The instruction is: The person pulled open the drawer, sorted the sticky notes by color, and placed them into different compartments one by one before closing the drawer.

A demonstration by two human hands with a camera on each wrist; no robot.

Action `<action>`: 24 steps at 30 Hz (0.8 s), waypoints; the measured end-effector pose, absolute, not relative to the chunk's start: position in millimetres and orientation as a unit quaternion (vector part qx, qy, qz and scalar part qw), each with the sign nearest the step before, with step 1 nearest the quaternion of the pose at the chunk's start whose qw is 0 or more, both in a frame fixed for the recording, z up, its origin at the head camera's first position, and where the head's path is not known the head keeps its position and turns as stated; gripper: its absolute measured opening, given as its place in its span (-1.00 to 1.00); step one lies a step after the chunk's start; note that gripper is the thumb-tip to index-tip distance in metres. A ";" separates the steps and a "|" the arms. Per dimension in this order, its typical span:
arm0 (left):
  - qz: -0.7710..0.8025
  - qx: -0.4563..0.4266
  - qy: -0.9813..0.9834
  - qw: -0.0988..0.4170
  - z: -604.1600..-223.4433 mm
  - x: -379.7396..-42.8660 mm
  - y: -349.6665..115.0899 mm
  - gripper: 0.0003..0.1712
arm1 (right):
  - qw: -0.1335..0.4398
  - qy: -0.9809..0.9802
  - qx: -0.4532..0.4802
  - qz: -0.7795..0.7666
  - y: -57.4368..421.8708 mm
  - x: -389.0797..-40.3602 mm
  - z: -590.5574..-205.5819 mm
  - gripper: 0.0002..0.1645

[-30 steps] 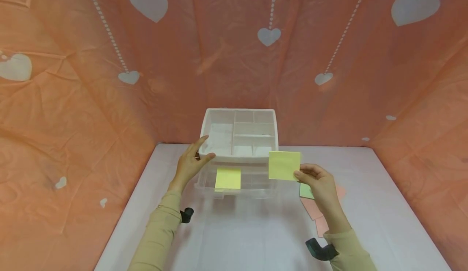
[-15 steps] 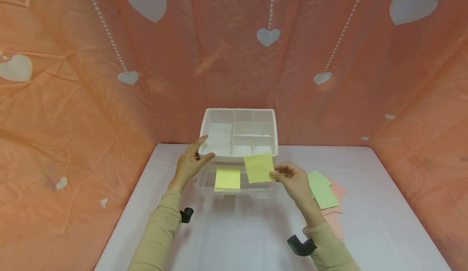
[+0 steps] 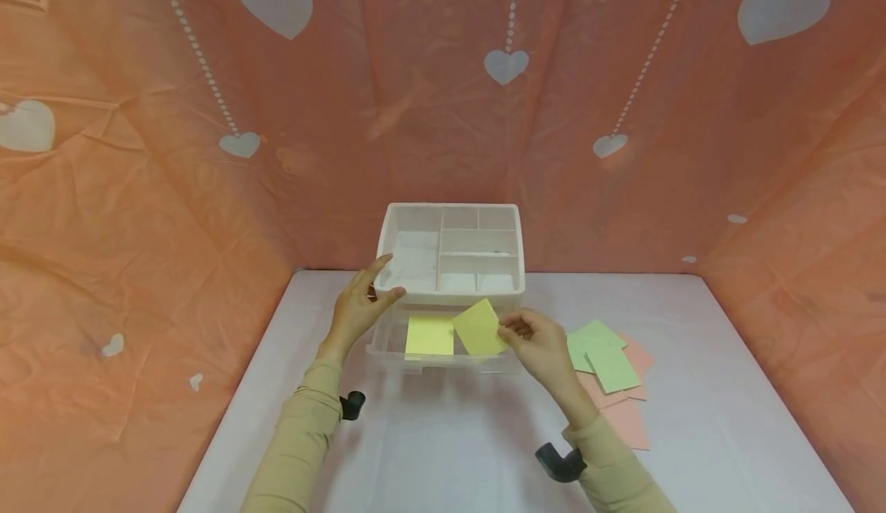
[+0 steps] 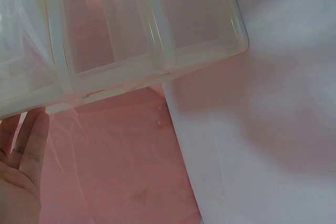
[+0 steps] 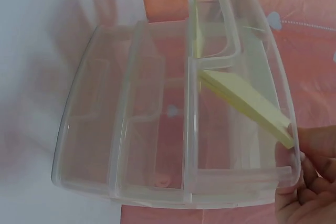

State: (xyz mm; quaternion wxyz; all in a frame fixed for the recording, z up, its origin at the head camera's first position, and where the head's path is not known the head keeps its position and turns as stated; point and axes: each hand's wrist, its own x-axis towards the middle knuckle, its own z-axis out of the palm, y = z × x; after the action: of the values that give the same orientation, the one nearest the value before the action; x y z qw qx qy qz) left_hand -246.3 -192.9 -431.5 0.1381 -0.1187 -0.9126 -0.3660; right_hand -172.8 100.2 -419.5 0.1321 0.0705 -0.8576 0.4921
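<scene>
A small storage box with a white compartment tray (image 3: 453, 296) on top stands at the back of the table, its clear upper drawer (image 3: 389, 350) pulled out. One yellow sticky note pad (image 3: 429, 334) lies in the drawer's left part. Between thumb and fingers, my right hand (image 3: 543, 345) pinches a second yellow sticky note pad (image 3: 479, 330), which slants down into the right part of the drawer. In the right wrist view that pad (image 5: 247, 100) is tilted inside the drawer walls. With fingers extended, my left hand (image 3: 354, 314) touches the tray's left front corner.
Right of the box, green sticky note pads (image 3: 612, 367) overlap pink sticky note pads (image 3: 626, 424) on the white table (image 3: 443, 451). Orange cloth (image 3: 450, 151) with white hearts hangs behind and on both sides. More clear drawers (image 5: 92, 124) sit below, pushed in.
My right hand has moved left with its yellow pad, from beside the box down into the open drawer, tilting it. The green pads have come into fuller view. My left hand stays put.
</scene>
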 end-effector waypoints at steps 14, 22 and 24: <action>-0.370 -0.115 -0.911 0.139 -432.4 -248.0 -192.9 -0.24 | 0.217 -0.864 0.115 0.440 93.3 -170.5 -421.4 -0.89; -0.373 -0.117 -0.909 0.146 -433.5 -248.0 -192.7 -0.24 | 0.268 -0.866 0.154 0.394 86.8 -168.7 -427.2 -0.81; -0.372 -0.117 -0.909 0.146 -433.7 -247.8 -192.8 -0.24 | 0.273 -0.869 0.161 0.380 85.0 -168.3 -427.4 -0.79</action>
State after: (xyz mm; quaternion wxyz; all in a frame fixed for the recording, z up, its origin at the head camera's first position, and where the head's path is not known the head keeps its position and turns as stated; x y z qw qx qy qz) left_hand -247.8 -192.8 -433.7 0.1464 -0.1175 -0.9091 -0.3719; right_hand -168.3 85.0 -427.4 0.2728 0.1612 -0.8689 0.3804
